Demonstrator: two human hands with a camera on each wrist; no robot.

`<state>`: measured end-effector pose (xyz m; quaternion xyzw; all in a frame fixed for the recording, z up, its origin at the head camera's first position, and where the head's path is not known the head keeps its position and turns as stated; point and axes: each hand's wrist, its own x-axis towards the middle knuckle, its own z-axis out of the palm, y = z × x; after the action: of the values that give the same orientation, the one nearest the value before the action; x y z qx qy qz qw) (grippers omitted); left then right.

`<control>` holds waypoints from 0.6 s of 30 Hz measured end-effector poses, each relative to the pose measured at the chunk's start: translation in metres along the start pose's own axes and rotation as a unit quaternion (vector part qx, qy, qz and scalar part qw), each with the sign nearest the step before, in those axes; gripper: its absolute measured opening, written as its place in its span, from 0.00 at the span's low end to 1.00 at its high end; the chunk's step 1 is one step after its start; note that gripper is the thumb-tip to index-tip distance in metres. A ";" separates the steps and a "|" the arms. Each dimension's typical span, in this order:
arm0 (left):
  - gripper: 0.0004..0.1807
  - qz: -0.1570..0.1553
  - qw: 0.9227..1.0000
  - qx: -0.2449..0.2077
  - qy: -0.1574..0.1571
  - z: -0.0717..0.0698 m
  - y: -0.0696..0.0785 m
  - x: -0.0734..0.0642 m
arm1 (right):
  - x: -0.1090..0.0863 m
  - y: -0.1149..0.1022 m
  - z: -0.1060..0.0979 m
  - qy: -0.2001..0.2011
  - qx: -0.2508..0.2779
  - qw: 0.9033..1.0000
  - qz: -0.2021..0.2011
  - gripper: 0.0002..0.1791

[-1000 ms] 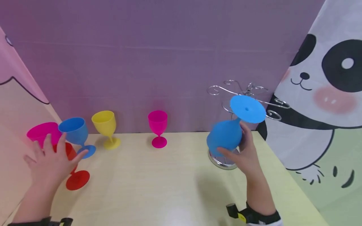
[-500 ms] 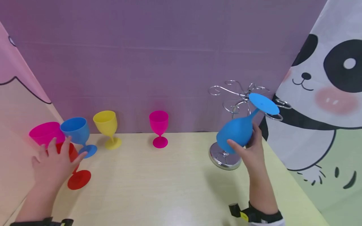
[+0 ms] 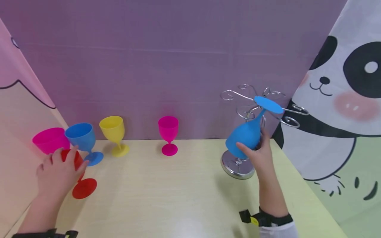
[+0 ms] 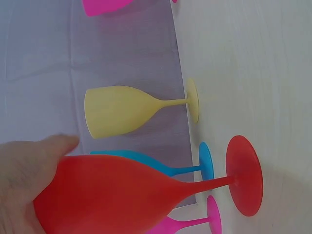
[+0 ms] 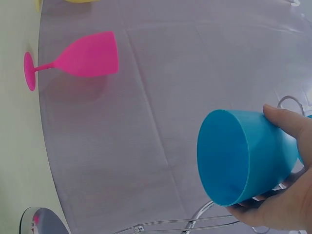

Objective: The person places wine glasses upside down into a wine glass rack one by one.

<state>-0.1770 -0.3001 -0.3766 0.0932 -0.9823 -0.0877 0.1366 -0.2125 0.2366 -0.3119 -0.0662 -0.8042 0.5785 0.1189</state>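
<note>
My right hand (image 3: 261, 157) grips the bowl of a blue goblet (image 3: 244, 138), which hangs upside down and tilted. Its foot is up among the curled arms of a chrome wire stand (image 3: 233, 165), in front of it in the head view; contact cannot be told. In the right wrist view the goblet's open mouth (image 5: 223, 158) shows. At the left, my left hand (image 3: 58, 173) holds the bowl of a red goblet (image 3: 84, 188), which stands upright with its foot on the table. The hand hides much of that bowl in the head view.
Behind the red goblet stand a pink goblet (image 3: 49, 140), a blue goblet (image 3: 80, 135) and a yellow goblet (image 3: 113, 130). Another pink goblet (image 3: 168, 129) stands mid-table by the purple backdrop (image 3: 178, 72). A panda-print sheet (image 3: 327, 109) borders the right side.
My right hand has moved the blue goblet right, then slightly back left, turning its foot flatter near the stand's top. My left hand's spread fingers have closed in on the red goblet's bowl.
</note>
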 end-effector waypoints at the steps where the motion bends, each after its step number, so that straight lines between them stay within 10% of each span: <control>1: 0.47 0.002 1.000 0.001 0.001 0.000 0.000 0.000 | 0.001 0.000 0.000 -0.002 -0.004 1.000 0.001 0.59; 18: 0.44 0.003 1.000 0.012 0.017 0.001 0.002 -0.001 | 0.020 0.002 0.012 -0.045 -0.055 0.997 -0.022 0.58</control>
<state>-0.1767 -0.2974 -0.3775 0.0939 -0.9811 -0.0735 0.1525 -0.2350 0.2312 -0.3149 -0.0292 -0.8405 0.5333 0.0915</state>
